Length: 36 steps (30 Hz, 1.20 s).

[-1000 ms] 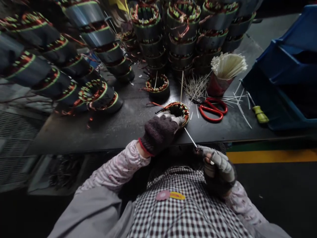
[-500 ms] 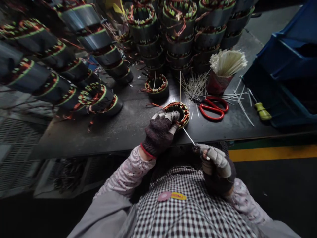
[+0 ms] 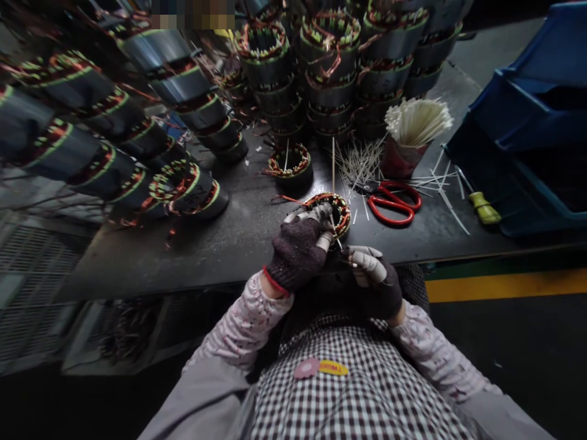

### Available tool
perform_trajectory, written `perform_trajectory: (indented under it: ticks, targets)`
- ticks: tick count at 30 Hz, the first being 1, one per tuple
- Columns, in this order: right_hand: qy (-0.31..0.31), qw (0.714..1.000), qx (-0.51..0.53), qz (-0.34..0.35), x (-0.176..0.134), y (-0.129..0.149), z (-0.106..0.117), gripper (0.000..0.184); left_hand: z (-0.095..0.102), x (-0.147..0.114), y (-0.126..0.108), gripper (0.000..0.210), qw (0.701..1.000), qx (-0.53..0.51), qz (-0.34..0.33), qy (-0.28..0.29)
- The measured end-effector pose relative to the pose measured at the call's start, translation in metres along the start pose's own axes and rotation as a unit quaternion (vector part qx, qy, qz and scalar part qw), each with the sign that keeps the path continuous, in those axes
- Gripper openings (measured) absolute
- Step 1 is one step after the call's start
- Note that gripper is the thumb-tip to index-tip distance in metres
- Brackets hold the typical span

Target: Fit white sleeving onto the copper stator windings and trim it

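Note:
A motor stator (image 3: 345, 221) with orange copper windings and yellow-green slot liners sits at the bench's front edge. My left hand (image 3: 300, 247), in a dark glove with pale-wrapped fingers, grips its left side, fingertips reaching over the rim. Close to the near rim, my right hand (image 3: 373, 275), gloved the same way, pinches a thin white stick (image 3: 339, 242) whose far part runs into the stator's ring. Just behind stands another thin tan stick (image 3: 333, 165). A second stator (image 3: 293, 177), with one white stick upright in it, rests farther back.
Tall stacks of stators (image 3: 328, 91) line the back and left. At right are red-handled scissors (image 3: 395, 214), scattered white sticks (image 3: 360, 162), a red cup (image 3: 403, 160) packed with sticks, a green-handled tool (image 3: 485, 208) and blue bins (image 3: 499, 146).
My right hand has moved up and left toward the stator, carrying the white stick farther into the ring. My left hand stays on the stator.

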State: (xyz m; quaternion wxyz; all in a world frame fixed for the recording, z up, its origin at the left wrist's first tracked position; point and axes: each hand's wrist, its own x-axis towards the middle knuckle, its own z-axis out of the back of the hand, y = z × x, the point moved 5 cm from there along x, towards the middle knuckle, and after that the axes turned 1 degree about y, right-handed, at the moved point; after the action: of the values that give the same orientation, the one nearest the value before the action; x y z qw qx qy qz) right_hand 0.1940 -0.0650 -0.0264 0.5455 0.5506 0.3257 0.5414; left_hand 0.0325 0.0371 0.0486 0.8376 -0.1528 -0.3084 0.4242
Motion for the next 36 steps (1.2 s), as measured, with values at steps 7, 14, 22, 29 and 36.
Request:
perform_trajectory:
  ticks: [7, 14, 22, 29, 36]
  targets:
    - [0.004, 0.993, 0.054, -0.101, 0.037, 0.041, 0.012, 0.023, -0.006, -0.009, 0.006, 0.009, 0.983, -0.156, -0.02, -0.091]
    - [0.049, 0.996, -0.04, -0.06, 0.059, 0.058, 0.006, 0.021, 0.0, -0.005, 0.002, 0.017, 0.995, -0.072, -0.028, -0.057]
    - [0.055, 0.99, -0.129, -0.009, 0.061, 0.048, 0.002, 0.022, -0.002, -0.006, 0.003, 0.012, 0.997, -0.071, -0.036, -0.006]
    - [0.047, 0.945, -0.241, 0.216, 0.066, 0.069, 0.001, 0.021, -0.002, -0.007, 0.006, 0.016, 0.994, -0.096, -0.039, -0.023]
    - [0.007, 0.988, -0.045, 0.146, 0.073, 0.078, 0.011, 0.008, -0.005, -0.008, 0.002, 0.015, 0.997, -0.074, -0.019, -0.033]
